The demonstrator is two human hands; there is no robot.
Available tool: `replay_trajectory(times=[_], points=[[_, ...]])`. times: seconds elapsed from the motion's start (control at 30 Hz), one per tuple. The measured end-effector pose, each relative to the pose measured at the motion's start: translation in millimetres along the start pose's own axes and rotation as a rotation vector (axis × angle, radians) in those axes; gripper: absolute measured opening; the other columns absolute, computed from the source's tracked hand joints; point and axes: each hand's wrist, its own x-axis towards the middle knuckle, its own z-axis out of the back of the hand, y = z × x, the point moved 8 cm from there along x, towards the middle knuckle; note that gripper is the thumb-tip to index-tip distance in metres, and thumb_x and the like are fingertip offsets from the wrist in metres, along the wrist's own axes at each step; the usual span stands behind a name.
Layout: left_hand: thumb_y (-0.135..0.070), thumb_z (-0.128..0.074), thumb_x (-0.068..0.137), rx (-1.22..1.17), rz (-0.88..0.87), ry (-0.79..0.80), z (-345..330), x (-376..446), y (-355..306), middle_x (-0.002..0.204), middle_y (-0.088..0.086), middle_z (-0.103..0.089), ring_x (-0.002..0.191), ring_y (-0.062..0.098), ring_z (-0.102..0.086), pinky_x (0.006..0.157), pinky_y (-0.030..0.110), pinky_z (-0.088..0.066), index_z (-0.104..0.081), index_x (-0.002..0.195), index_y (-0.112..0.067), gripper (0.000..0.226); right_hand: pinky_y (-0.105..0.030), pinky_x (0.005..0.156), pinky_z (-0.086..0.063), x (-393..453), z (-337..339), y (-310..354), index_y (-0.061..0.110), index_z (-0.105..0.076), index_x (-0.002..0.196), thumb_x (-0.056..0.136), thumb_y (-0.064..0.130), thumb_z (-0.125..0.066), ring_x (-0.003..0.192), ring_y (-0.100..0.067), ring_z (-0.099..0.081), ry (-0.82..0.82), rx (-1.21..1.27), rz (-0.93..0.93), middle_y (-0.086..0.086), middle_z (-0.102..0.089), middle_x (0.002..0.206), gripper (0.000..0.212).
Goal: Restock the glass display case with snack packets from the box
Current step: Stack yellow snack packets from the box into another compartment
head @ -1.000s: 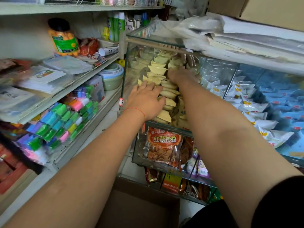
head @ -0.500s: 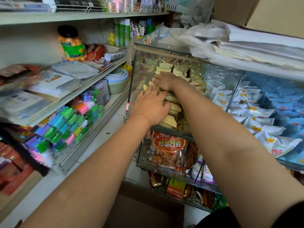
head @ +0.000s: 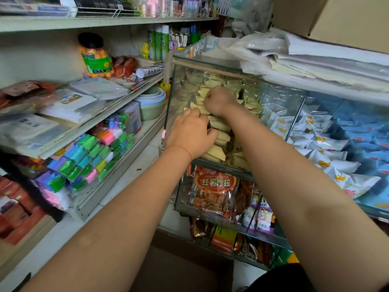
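The glass display case (head: 207, 67) stands ahead, and its left compartment is heaped with pale yellow snack packets (head: 219, 151). My left hand (head: 190, 134) lies on the front of the heap, its fingers bent down over some packets. Further back and higher, my right hand (head: 219, 101) is curled like a fist round packets near the top of the heap. Both forearms reach in from below. The brown cardboard box (head: 183, 270) sits on the floor under my arms; its inside is hidden.
White packets (head: 315, 142) and blue packets (head: 364, 127) fill the compartments to the right. Orange snack bags (head: 212, 192) sit on the lower glass shelf. Stacked plastic bags (head: 315, 60) lie on the case top. Shelves with an orange jar (head: 95, 57) and coloured packs (head: 88, 159) run along the left.
My right hand has drawn back toward me and closed from a flat reach into a fist on packets. The left hand's fingers have bent over the front packets. The view shifted slightly.
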Motion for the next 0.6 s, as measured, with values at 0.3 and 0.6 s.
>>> replay_trajectory(times=[0.3, 0.6], points=[[-0.041, -0.046, 0.091, -0.001, -0.002, 0.011, -0.1, 0.4, 1.7, 0.119, 0.008, -0.057, 0.118, 0.026, -0.045, 0.097, 0.036, -0.034, -0.066, 0.119, -0.013, 0.044, -0.032, 0.091, -0.051, -10.8, 25.8, 2.8, 0.008, -0.073, 0.101, 0.086, 0.006, -0.041, 0.101, -0.021, -0.062, -0.002, 0.071, 0.041, -0.005, -0.069, 0.110, 0.036], [-0.036, -0.049, 0.090, -0.012, -0.035, 0.025, 2.1, -0.8, -1.1, 0.128, 0.006, -0.055, 0.122, 0.026, -0.045, 0.099, 0.036, -0.034, -0.058, 0.126, -0.014, 0.043, -0.035, 0.091, -0.052, -43.0, 14.0, 18.4, 0.008, -0.070, 0.111, 0.088, 0.008, -0.044, 0.105, -0.026, -0.061, 0.225, -0.137, 0.083, -0.010, -0.066, 0.118, 0.034]])
